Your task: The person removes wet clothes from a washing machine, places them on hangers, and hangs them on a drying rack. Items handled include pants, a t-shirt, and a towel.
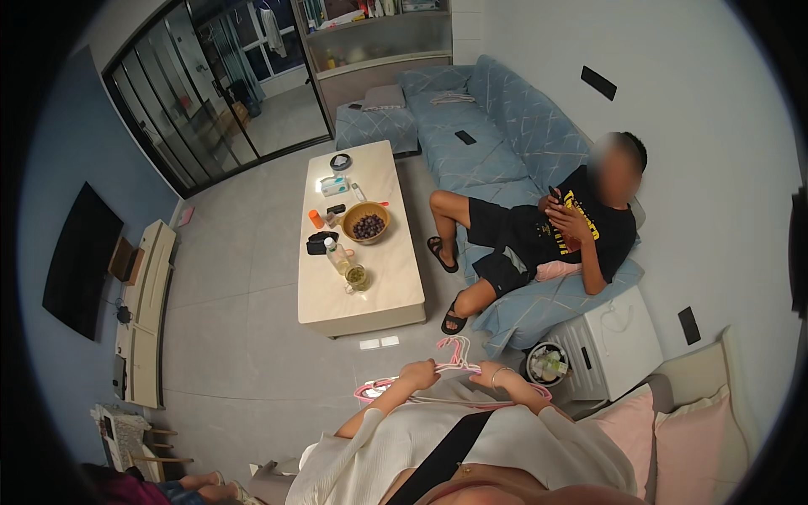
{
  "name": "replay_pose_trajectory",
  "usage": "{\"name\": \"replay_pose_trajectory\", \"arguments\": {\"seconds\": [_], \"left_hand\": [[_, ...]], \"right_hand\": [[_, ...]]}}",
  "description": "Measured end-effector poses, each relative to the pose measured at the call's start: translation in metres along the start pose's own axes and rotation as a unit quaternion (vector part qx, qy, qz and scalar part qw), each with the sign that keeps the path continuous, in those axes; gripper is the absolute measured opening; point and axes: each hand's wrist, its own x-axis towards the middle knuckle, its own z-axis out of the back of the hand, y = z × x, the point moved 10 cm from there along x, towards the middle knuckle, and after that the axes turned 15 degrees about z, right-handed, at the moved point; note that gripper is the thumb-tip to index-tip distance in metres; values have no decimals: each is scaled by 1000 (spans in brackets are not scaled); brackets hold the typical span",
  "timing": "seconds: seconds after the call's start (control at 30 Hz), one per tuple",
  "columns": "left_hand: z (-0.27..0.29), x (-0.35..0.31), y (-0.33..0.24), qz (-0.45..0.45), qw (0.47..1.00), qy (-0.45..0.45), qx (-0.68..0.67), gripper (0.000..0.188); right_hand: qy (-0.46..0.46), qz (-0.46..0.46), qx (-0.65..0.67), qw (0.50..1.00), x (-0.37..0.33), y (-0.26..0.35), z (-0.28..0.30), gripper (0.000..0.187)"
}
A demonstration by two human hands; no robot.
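Left hand (418, 371): closed over the left part of a bunch of pink hangers (454, 364), fingers curled on top.
Right hand (486, 374): closed on the right part of the same bunch; a bracelet (500, 374) circles the wrist.
Pink hangers: held low in front of the person's body, hooks pointing up and away, above the grey floor (244, 328).
Coffee table (370, 286): white, long, well beyond the hands; carries a bowl of dark fruit (366, 223), a bottle (337, 255), a glass mug (357, 277).
Sofa (497, 126): blue, along the right wall; another person (547, 227) reclines on it.
Pillows (673, 438): pink, lower right.
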Motion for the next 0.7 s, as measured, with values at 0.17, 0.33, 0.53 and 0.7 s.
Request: {"name": "replay_pose_trajectory", "arguments": {"seconds": [0.17, 0.33, 0.53, 0.7], "left_hand": [[1, 3, 3, 6, 1000, 8, 15, 41], [-2, -2, -4, -2, 1000, 9, 25, 43], [-6, 0, -3, 20, 999, 16, 33, 44], [-13, 6, -9, 3, 999, 15, 50, 46]], "right_hand": [[-4, 13, -10, 1000, -2, 6, 5, 53], [9, -8, 12, 1000, -1, 0, -6, 52], [-14, -7, 17, 1000, 0, -9, -11, 48], [-15, 18, 56, 998, 3, -19, -26, 50]]}}
